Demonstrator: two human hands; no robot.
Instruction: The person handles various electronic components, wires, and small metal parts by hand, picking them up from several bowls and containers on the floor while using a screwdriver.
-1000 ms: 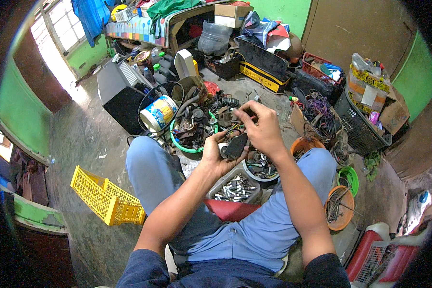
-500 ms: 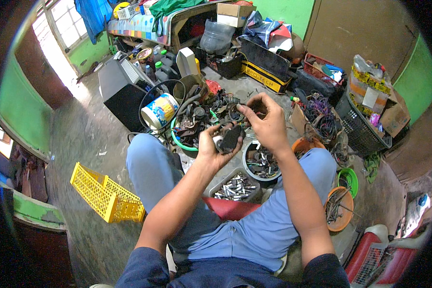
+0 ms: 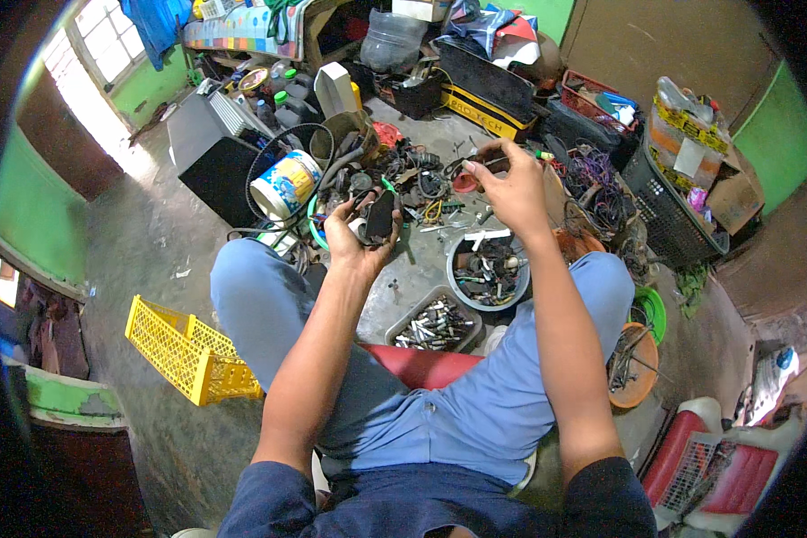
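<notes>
Hands out over the floor (image 3: 386, 282), past your knees; clock read from mid-view, twelve straight ahead.

Your left hand (image 3: 354, 253), between ten and eleven, palm up, fingers wrapped round a black block-shaped part (image 3: 382, 215). Whitish round piece (image 3: 363, 230) beside it, in the same palm. So the part sits up off the floor, well left of your other hand.

Your right hand (image 3: 518, 193), between one and two: thumb and fingers curled toward each other by a thin dark strand. Cannot tell whether it is pinched. Small red cup-like piece (image 3: 464, 182) shows just below the thumb.

At three o'clock, grey round tub (image 3: 486, 306) of mixed dark parts, white strip (image 3: 489, 236) at its far rim. At five, clear rectangular container (image 3: 472, 330) filled with small metal cylinders (image 3: 430, 325).

Further out: yellow plastic crate (image 3: 204, 377) at eight; white, blue and yellow bucket (image 3: 287, 186), tilted, at ten; black toolbox with yellow front (image 3: 484, 112) at one; tangled wires (image 3: 596, 191) just past two; green basin (image 3: 659, 314) between three and four; orange basin (image 3: 638, 392) at four, thin rods inside.
</notes>
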